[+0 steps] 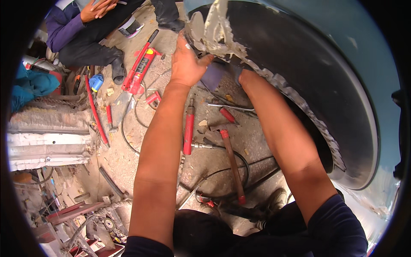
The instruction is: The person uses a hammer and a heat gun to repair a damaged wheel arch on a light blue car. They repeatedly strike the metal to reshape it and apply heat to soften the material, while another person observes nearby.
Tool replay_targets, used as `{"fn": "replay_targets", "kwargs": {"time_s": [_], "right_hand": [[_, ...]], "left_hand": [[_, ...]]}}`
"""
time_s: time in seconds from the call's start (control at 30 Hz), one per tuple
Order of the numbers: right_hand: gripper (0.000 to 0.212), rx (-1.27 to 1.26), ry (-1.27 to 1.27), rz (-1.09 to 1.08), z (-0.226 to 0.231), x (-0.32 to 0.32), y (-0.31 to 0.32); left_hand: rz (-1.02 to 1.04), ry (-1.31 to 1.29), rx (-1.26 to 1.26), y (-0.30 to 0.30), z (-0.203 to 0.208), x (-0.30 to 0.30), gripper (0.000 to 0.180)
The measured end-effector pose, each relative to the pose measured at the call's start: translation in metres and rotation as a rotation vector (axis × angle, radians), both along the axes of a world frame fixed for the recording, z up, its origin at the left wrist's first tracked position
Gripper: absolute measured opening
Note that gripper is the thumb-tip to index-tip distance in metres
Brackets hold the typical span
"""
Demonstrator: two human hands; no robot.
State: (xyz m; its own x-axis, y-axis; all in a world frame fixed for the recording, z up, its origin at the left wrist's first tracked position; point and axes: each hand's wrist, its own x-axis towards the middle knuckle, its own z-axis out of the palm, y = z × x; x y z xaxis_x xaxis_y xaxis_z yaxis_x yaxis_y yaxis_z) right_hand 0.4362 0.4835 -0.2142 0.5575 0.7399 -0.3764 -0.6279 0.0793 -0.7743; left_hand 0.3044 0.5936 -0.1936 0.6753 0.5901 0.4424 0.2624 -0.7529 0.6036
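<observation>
A blue-grey car body panel [364, 47] fills the right side, with a dark wheel-arch area [295, 47] and a ragged, torn edge [295, 94] of bare metal and cracked filler [214, 28]. My left hand [188, 64] reaches up to the broken left end of that edge. Its fingers wrap against the panel's lower side, partly hidden, and the thumb points right beneath it. Only the heel of my right hand [245, 78] shows; its fingers disappear behind the torn edge. Whether it holds anything is hidden.
A red hydraulic hand pump [141, 68], a red ram cylinder [189, 130] with hose, and a hammer [233, 165] lie on the floor between my arms and left. Another person's clasped hands [99, 8] show at upper left. Scrap metal [49, 147] lines the left.
</observation>
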Motion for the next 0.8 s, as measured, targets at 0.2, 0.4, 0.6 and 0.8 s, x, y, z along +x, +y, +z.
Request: {"fn": "replay_targets", "kwargs": {"time_s": [0.2,0.4,0.6,0.8], "right_hand": [[0.035,-0.080,-0.187,-0.043,-0.013,0.000,-0.034],[0.036,-0.527,-0.480,0.004,-0.100,-0.087,-0.154],[0.057,-0.838,-0.516,0.075,-0.153,-0.191,-0.228],[0.052,-0.881,-0.725,0.414,-0.121,-0.192,-0.259]], "left_hand": [[-0.001,-0.014,-0.016,-0.006,0.005,-0.002,0.100],[0.010,0.033,0.040,-0.011,0.008,-0.004,0.096],[0.113,-0.026,0.094,-0.023,0.008,0.009,0.114],[0.258,0.052,-0.050,-0.041,0.020,0.006,0.113]]}}
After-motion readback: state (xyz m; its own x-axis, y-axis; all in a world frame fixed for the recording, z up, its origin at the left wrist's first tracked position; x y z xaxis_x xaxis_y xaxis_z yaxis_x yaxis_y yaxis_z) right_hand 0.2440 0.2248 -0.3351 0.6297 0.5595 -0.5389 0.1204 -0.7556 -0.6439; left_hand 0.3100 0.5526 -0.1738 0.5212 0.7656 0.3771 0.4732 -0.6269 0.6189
